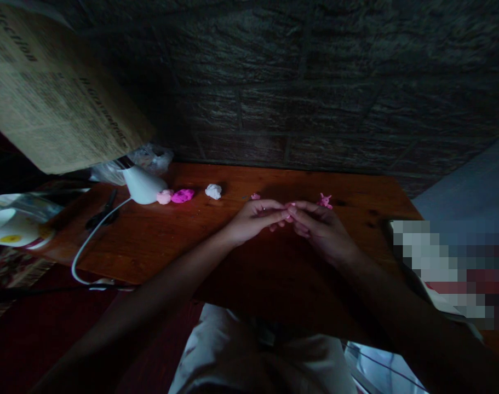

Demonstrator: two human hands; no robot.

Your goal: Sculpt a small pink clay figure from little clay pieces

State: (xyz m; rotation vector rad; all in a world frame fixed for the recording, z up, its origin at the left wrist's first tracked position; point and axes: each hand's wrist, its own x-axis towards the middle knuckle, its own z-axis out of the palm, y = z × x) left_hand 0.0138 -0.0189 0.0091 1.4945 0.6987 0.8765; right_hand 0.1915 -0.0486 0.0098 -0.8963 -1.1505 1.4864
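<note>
My left hand (255, 218) and my right hand (317, 225) meet above the middle of a reddish wooden table (183, 241). Their fingertips are pinched together around a tiny pink bit that I cannot make out in the dim light. A small pink shaped piece (325, 201) lies on the table just behind my right hand. Another small pink scrap (255, 196) lies behind my left hand.
To the left lie a white lump (213, 191), a magenta lump (182, 195) and a pale pink lump (164, 196). A white lamp base (142, 185) with a white cord (85, 243) stands beside them. Dark scissors (103, 214) lie further left. A dark brick wall (315, 98) backs the table.
</note>
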